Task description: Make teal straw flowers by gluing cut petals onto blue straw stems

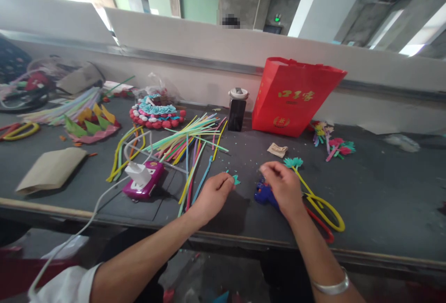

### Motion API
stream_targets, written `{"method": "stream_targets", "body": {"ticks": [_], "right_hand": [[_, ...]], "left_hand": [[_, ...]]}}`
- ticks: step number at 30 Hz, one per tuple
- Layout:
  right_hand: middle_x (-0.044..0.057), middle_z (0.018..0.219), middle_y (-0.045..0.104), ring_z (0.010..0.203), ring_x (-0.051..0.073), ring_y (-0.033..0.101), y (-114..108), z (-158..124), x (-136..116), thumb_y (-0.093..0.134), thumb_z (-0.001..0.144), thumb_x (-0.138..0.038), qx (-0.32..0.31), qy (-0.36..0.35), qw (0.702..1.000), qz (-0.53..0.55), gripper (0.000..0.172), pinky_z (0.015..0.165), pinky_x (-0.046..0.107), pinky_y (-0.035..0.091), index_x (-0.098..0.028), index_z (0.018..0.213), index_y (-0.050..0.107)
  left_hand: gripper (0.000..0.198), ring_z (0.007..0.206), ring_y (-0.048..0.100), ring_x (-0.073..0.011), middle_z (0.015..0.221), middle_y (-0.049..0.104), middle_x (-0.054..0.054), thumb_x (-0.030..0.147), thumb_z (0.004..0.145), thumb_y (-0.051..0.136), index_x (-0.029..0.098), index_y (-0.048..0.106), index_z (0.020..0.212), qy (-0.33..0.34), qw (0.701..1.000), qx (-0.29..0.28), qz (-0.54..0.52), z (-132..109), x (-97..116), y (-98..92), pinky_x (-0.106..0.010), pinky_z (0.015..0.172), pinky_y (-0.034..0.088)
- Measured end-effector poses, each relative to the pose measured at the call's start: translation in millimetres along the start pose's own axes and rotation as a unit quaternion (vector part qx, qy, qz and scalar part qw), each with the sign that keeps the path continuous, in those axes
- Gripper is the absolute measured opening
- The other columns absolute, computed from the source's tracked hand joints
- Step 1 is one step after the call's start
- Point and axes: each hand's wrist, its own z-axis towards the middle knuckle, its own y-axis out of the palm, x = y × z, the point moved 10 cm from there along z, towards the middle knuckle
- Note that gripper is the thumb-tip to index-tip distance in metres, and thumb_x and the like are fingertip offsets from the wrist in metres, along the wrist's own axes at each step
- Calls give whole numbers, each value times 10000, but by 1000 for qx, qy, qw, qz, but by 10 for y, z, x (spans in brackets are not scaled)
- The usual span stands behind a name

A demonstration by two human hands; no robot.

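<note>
My left hand (pixel 213 194) hovers over the dark table (pixel 383 191), its fingers pinched on a small teal foam piece (pixel 236 179). My right hand (pixel 283 185) is beside it with fingers curled together; what they hold, if anything, I cannot make out. Under the right hand lies a blue glue gun (pixel 262 193). Just right of it lies a teal foam flower on a yellow stem (pixel 294 163) that ends in a yellow loop (pixel 327 210). A bundle of coloured straws (pixel 188 142) fans out to the left.
A purple power strip with a white plug (pixel 142 178) sits left of my hands. A red paper bag (pixel 292 95) and a dark bottle (pixel 237 108) stand at the back. A flower cake (pixel 156 111), foam shapes (pixel 91 125) and a brown paper sheet (pixel 52 168) lie farther left.
</note>
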Motion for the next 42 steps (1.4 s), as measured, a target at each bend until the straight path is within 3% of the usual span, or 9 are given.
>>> {"method": "stream_targets", "body": {"ticks": [3,9,12,16,20,26,31,37,42], "right_hand": [[-37,559,505,523,118,454,-122,32,124,583,864,-493,30,40,999,21,328,509,235,371,-186,759,633],[4,812,663,715,146,596,534,-199,-20,680,813,-381,-182,-3,981,67,291,666,251,466,-206,1045,670],[5,748,677,706,150,613,604,-229,-72,649,843,-348,-207,-12,977,55,159,681,256,464,-196,821,694],[-27,631,653,616,135,618,620,-242,-135,630,865,-342,-232,-8,970,77,162,632,238,459,-198,798,660],[-26,649,650,626,125,610,614,-256,-203,615,879,-331,-209,-43,976,40,169,631,223,449,-199,778,644],[-2,688,658,576,129,582,666,-80,-9,442,959,-400,-144,-55,985,-81,317,561,220,447,-185,915,670],[64,981,672,880,178,627,871,164,115,486,917,-221,-130,-80,971,-183,263,806,273,454,-200,1099,675],[59,939,651,916,197,592,1153,111,128,544,886,-161,-178,-119,929,-301,273,784,272,425,-277,1065,714],[90,913,643,912,223,570,1204,51,40,499,899,-127,-177,-146,907,-352,213,761,297,419,-208,909,696]], "left_hand": [[326,495,283,-81,586,396,47,461,800,592,176,521,660,-80,993,-12,-92,-12,-176,43,-221,456,188],[299,455,315,-60,574,393,53,423,799,611,158,535,684,-121,974,-90,-169,-86,-217,236,-218,442,197],[242,468,369,-68,616,439,29,367,795,621,140,583,720,-170,946,-163,-221,-180,-232,383,-225,440,238],[205,473,391,-60,707,474,7,320,805,583,121,628,831,-223,891,-241,-314,-299,-195,504,-224,442,253],[218,432,359,-48,681,439,28,345,827,564,132,607,847,-232,887,-260,-302,-338,-184,495,-218,414,206],[231,413,307,-36,598,359,61,317,809,584,164,478,672,-139,945,-125,-268,-79,-79,149,-194,397,173],[172,401,319,-38,588,364,64,269,758,565,171,467,656,-73,961,46,-262,140,-36,-304,-182,386,208],[172,407,353,-41,602,389,64,287,762,583,171,483,684,-63,960,66,-265,135,-117,-273,-183,386,232],[183,406,348,-45,593,389,65,307,767,568,171,483,679,-65,960,57,-265,138,-129,-182,-189,387,242]]}}
